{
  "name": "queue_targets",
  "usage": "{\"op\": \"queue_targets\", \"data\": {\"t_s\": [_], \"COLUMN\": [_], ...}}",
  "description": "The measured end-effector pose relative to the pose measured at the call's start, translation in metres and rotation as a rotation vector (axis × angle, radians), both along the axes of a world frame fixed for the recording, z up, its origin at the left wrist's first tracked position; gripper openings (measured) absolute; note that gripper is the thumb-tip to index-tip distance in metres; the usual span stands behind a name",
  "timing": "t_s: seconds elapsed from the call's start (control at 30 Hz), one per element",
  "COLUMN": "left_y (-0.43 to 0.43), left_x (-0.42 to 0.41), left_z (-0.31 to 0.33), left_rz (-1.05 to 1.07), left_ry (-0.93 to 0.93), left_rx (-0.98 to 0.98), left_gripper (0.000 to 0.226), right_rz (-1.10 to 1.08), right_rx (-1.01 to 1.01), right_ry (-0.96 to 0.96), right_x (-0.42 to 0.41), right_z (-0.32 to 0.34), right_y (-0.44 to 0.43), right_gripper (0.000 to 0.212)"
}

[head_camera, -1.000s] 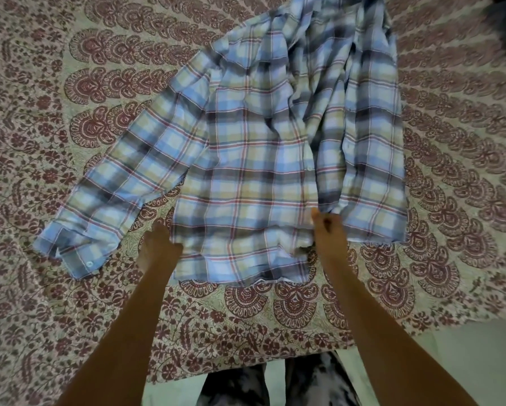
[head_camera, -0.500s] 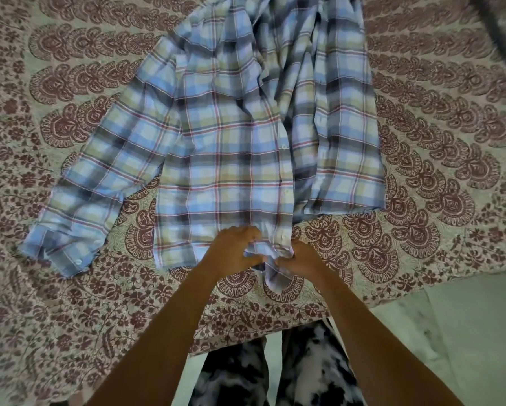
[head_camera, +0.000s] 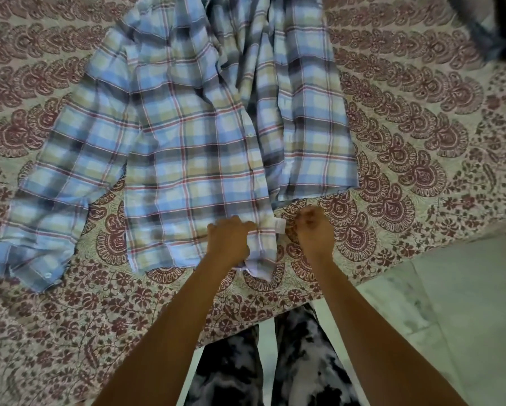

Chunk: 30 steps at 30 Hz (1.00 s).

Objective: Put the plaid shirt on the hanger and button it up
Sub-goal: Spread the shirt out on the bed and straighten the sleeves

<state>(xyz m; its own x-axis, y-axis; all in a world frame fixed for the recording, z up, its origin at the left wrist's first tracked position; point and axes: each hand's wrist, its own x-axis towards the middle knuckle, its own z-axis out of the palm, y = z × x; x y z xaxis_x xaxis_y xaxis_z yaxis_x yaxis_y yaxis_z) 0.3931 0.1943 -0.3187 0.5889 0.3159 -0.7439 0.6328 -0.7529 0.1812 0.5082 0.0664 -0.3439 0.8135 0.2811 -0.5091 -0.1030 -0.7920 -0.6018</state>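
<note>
**Squaring up the shirt's bottom edge**

The blue-and-tan plaid shirt (head_camera: pixel 187 148) lies spread on the maroon floral printed bedspread (head_camera: pixel 421 148), with no hanger in view. The left hand (head_camera: pixel 229 243) grips the lower front panel near the hem. The right hand (head_camera: pixel 314 231) is curled just beside the white placket edge (head_camera: pixel 279 227); whether it pinches cloth cannot be told. To do this well, both front edges should probably be drawn flat and level before any button is matched.

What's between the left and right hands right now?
Head view: the front edge of the plaid shirt, with a small white tab, gripped by the left hand; then a strip of patterned bedspread before the right hand.
</note>
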Motion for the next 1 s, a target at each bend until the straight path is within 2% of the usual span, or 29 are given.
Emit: {"op": "queue_targets", "data": {"t_s": [0.07,0.17,0.23,0.3,0.33,0.37,0.43,0.5,0.57,0.6,0.7,0.73,0.77,0.8,0.87,0.97,1.0], "left_y": [0.005,0.005,0.000,-0.003,-0.003,-0.005,-0.007,-0.006,-0.003,-0.001,0.007,0.008,0.010,0.012,0.017,0.030,0.033], "left_x": [0.022,0.052,0.078,0.103,0.112,0.120,0.132,0.141,0.143,0.143,0.130,0.125,0.122,0.118,0.110,0.093,0.088], "left_z": [0.007,0.010,0.009,0.010,0.008,0.006,0.008,0.022,0.041,0.049,0.062,0.063,0.066,0.065,0.062,0.050,0.046], "left_rz": [0.105,0.407,0.600,0.783,0.850,0.874,0.872,0.923,0.993,1.009,1.093,1.147,1.195,1.266,1.470,1.792,1.808], "left_ry": [-0.061,-0.378,-0.500,-0.465,-0.435,-0.405,-0.404,-0.487,-0.544,-0.555,-0.603,-0.625,-0.652,-0.677,-0.706,-0.651,-0.613], "left_rx": [-0.004,0.008,-0.102,-0.242,-0.272,-0.284,-0.305,-0.466,-0.725,-0.820,-1.064,-1.147,-1.217,-1.228,-1.158,-0.899,-0.803], "left_gripper": [0.040,0.031,0.038,0.060,0.063,0.057,0.029,0.013,0.010,0.013,0.031,0.037,0.043,0.049,0.053,0.033,0.029], "right_rz": [-0.142,-0.256,-0.273,-0.283,-0.255,-0.228,-0.280,-0.419,-0.503,-0.498,-0.750,-0.804,-0.791,-0.810,-0.546,-0.230,-0.189], "right_rx": [-0.103,-0.177,-0.098,-0.043,-0.062,-0.070,-0.034,0.121,0.190,0.151,0.141,0.124,0.110,0.162,0.220,0.313,0.363], "right_ry": [-0.101,-0.078,-0.026,0.062,0.083,0.104,0.177,0.298,0.296,0.252,0.226,0.133,0.046,0.061,-0.079,-0.350,-0.394], "right_x": [0.021,0.047,0.063,0.078,0.083,0.089,0.095,0.097,0.095,0.095,0.087,0.087,0.087,0.089,0.089,0.085,0.085], "right_z": [-0.004,-0.009,-0.014,-0.011,-0.008,-0.008,-0.009,-0.005,0.004,0.007,0.017,0.017,0.014,0.013,0.017,0.027,0.027], "right_y": [-0.005,-0.004,-0.004,-0.001,0.002,0.004,0.006,0.010,0.015,0.017,0.024,0.025,0.028,0.030,0.036,0.022,0.017], "right_gripper": [0.029,0.058,0.049,0.027,0.016,0.015,0.022,0.024,0.026,0.030,0.062,0.066,0.050,0.035,0.021,0.028,0.025]}}
